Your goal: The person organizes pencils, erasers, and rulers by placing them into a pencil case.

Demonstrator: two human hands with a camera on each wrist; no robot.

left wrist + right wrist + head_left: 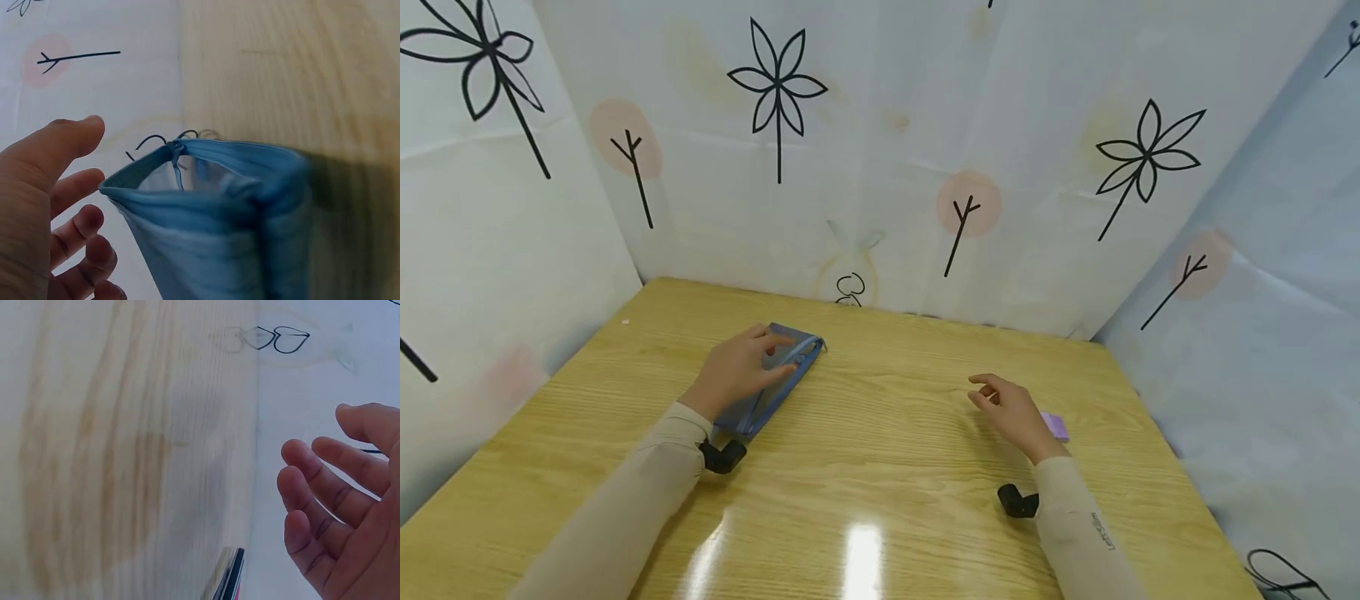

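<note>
Blue pouch (212, 240) appeared light and soft, its rim (175, 201) likely the best hold. Left hand (741, 367) hung loose close by it, right hand (1011, 414) well apart; neither grasped anything.

The only lettering in sight is a short line of dark print (1102, 531) on the pale right sleeve (1075, 504), seen in the head view. It runs at a slant (small, turned and rather blurred), and its characters cannot be read with certainty.
</note>
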